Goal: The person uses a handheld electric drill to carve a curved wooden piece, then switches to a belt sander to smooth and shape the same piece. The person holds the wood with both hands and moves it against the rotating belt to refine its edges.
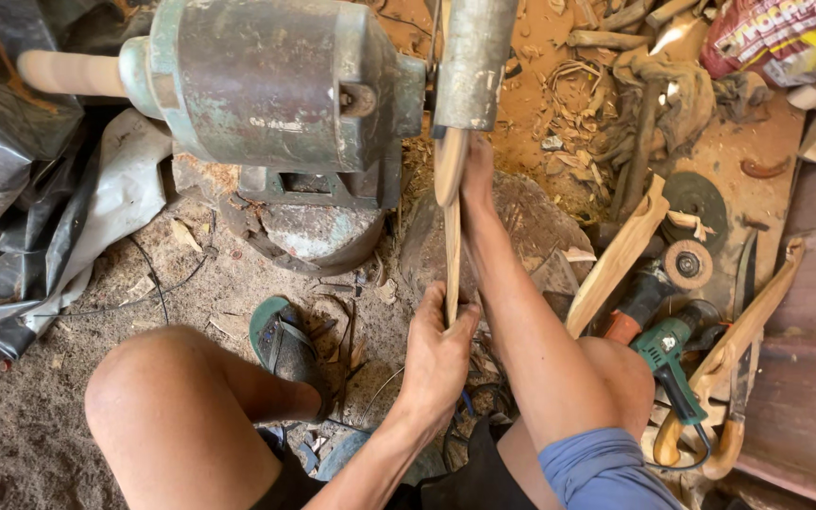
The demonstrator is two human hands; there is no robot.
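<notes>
A seated person presses a thin wooden blade (451, 236) against the guarded wheel (470, 61) of a worn green bench grinder (266, 85). The left hand (436, 354) has its fingers wrapped shut around the blade's near end, just above the person's lap. The right hand (476, 175) lies along the far end, fingers stretched flat against the wood right under the wheel; how firmly they close on it cannot be told. The blade runs almost straight away from the person, its wider tip touching the wheel's lower edge.

The grinder sits on a stump (318, 231) on the dirt floor (40, 416), a pale wooden spindle (68, 74) jutting from its left side. A green sandal (280, 345) covers the person's left foot beside the stump. Black plastic sheeting (2, 189) bunches along the floor's left edge.

To the right of the right arm lie a carved wooden piece (616, 260), a green angle grinder (668, 364), loose sanding discs (691, 231) and a curved wooden handle (748, 331). Wood shavings (573, 85) and rags (668, 104) litter the floor's far right corner.
</notes>
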